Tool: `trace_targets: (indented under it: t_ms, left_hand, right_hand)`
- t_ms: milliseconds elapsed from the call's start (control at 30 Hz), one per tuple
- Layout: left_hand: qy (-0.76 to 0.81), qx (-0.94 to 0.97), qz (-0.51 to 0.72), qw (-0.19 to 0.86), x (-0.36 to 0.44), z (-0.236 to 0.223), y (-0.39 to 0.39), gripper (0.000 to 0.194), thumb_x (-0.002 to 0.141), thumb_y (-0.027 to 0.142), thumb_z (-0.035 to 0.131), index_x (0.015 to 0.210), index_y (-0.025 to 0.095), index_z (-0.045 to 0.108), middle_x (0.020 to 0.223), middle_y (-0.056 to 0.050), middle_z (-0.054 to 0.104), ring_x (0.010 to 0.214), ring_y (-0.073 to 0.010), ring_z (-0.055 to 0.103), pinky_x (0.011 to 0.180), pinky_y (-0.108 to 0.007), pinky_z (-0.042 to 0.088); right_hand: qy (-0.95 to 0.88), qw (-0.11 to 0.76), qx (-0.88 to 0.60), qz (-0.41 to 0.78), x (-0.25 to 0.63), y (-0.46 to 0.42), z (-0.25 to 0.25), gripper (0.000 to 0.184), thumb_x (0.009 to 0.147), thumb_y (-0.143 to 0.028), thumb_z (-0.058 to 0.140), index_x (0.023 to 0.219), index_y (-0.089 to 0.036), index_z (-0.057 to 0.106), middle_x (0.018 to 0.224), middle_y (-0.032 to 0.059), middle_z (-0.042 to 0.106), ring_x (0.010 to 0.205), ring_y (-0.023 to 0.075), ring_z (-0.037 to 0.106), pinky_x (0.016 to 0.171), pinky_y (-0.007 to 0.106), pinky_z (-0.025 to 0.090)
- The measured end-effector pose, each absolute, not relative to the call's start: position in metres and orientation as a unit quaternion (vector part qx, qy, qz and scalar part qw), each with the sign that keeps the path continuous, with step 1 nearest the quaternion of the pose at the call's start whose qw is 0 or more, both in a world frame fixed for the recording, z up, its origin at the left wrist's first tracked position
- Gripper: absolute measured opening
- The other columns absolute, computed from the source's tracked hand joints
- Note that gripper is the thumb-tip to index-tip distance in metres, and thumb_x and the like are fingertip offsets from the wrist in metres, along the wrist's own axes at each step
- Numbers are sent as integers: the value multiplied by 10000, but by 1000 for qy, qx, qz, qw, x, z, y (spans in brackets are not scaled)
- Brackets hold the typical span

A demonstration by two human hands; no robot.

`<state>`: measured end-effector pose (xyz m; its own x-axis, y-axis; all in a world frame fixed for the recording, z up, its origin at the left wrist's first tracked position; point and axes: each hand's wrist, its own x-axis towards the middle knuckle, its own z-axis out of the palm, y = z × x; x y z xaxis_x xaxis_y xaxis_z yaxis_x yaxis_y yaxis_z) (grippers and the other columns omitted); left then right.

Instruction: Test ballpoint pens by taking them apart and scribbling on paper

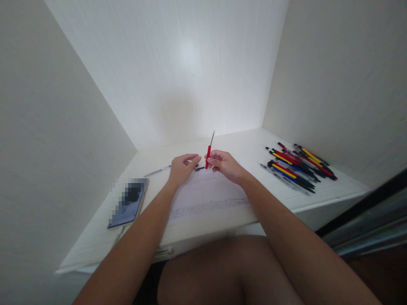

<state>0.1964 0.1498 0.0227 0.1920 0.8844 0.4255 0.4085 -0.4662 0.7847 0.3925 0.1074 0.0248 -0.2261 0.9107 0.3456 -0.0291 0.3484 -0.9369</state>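
Observation:
My right hand (223, 164) is closed on a red pen barrel (208, 156) held nearly upright, with its thin silver refill tip (212, 137) sticking out at the top. My left hand (183, 167) rests just left of it on the white desk (95, 241), fingers curled and pinched near a small black pen part (199, 168); what it pinches is too small to make out. A slim silver refill (156, 171) lies on the desk to the left of that hand. Both hands are over a white lace-edged cloth (208, 197).
A pile of several red, yellow, blue and black pens (297, 166) lies at the right of the desk. A phone (129, 202) lies flat at the left front. White walls close in on three sides. My knee shows below the desk edge.

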Motion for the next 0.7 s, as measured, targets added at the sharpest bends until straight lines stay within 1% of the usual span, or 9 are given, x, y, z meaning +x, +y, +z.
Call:
trace_targets:
  t_ms: [100, 167, 233, 300, 433, 500, 567, 633, 700]
  left_hand:
    - [464, 747, 442, 180, 188, 13, 160, 344, 868, 482, 658, 998, 188, 781, 972, -86, 751, 807, -196, 685, 763, -283, 521]
    - [496, 755, 413, 113, 182, 4, 169, 343, 838, 429, 691, 1061, 180, 766, 1030, -111, 734, 861, -219, 679, 842, -314, 519]
    - [531, 764, 362, 64, 175, -3, 177, 391, 805, 396, 714, 1117, 163, 752, 1087, -148, 709, 951, -263, 672, 924, -358, 504]
    - [554, 776, 298, 50, 171, -7, 182, 362, 828, 387, 676, 1100, 161, 758, 1093, -159, 697, 1023, -291, 656, 972, -385, 485]
    - [564, 789, 235, 62, 170, -4, 181, 262, 882, 328, 583, 991, 192, 778, 1043, -123, 705, 1044, -271, 639, 983, -372, 475]
    - [558, 793, 236, 61, 172, -2, 179, 231, 875, 298, 584, 955, 193, 773, 1042, -118, 707, 1042, -269, 634, 979, -374, 471]
    - [546, 792, 266, 64, 174, 0, 177, 216, 885, 272, 568, 946, 184, 755, 1023, -113, 712, 1012, -261, 635, 961, -377, 470]
    - [522, 780, 335, 80, 176, 4, 174, 222, 911, 269, 540, 980, 178, 730, 985, -96, 717, 955, -238, 640, 917, -360, 477]
    - [489, 758, 418, 106, 179, 9, 171, 239, 931, 287, 526, 1033, 172, 709, 945, -75, 716, 891, -211, 641, 858, -331, 485]
  right_hand:
    - [-633, 518, -355, 453, 392, 108, 23, 72, 948, -140, 571, 932, -149, 641, 863, 82, 658, 769, 203, 612, 603, 256, 441]
    - [-639, 516, -368, 436, 392, 110, 21, 74, 940, -128, 576, 916, -141, 645, 842, 84, 661, 747, 199, 611, 585, 249, 430]
    - [-641, 519, -379, 420, 392, 112, 19, 68, 933, -125, 587, 892, -140, 638, 823, 76, 661, 712, 188, 606, 574, 244, 425]
    - [-638, 530, -388, 401, 392, 116, 17, 71, 926, -128, 599, 862, -145, 623, 787, 55, 650, 663, 175, 593, 568, 242, 424]
    - [-626, 562, -428, 330, 396, 125, 11, 102, 930, -107, 589, 841, -155, 596, 731, 10, 616, 602, 168, 566, 578, 255, 425]
    - [-629, 568, -468, 252, 401, 128, 8, 95, 942, -91, 589, 876, -156, 608, 775, 9, 627, 641, 180, 577, 629, 272, 438]
    - [-644, 555, -505, 148, 408, 129, 7, 98, 951, -70, 596, 933, -157, 636, 875, 24, 650, 741, 200, 596, 715, 292, 446]
    - [-666, 516, -536, 57, 414, 127, 6, 135, 962, -44, 600, 986, -158, 668, 972, 46, 657, 861, 225, 595, 792, 308, 434]
    - [-680, 459, -571, 7, 418, 124, 7, 161, 984, -33, 612, 1026, -163, 696, 1002, 58, 656, 934, 249, 579, 827, 319, 418]
